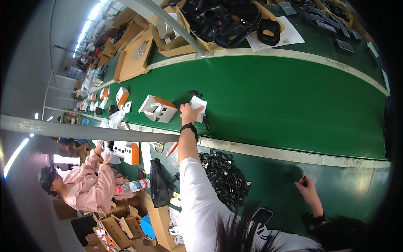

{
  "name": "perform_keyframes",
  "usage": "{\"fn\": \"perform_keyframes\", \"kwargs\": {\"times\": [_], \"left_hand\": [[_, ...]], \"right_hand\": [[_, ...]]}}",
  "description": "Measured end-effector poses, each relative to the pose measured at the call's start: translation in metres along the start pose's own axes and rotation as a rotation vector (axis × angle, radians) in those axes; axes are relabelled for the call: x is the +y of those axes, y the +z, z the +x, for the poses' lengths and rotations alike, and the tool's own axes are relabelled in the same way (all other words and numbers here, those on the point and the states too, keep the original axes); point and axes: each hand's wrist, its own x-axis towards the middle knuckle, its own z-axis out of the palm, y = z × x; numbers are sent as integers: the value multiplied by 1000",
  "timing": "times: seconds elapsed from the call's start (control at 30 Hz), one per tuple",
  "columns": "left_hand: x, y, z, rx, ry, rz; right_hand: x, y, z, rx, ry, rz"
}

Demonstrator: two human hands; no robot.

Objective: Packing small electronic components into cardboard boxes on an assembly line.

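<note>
Hands apart: our left hand [189, 112] presses flat on a white packet [198, 105] mid-belt; our right hand [308, 191] pinches a small black part [304, 181].

Lay heaped on the near green bench: black cables [222, 176]. Stood further left along the belt: white-and-orange boxes [158, 108], a plastic bottle [134, 185].

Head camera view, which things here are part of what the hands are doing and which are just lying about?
In hand:
left hand on a white packet on the green belt
right hand holding a small black piece

Lying about:
pile of black cables
orange-and-white box
plastic bottle
</note>
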Motion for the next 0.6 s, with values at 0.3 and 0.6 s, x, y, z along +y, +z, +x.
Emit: {"fn": "perform_keyframes", "kwargs": {"times": [0.3,0.6], "left_hand": [[9,-5,7,-19,17,-361],[40,-50,-50,-310,-218,-1288]], "right_hand": [[-15,17,-1,-36,-51,-21],[-11,9,-16,-15,-56,-2]]}}
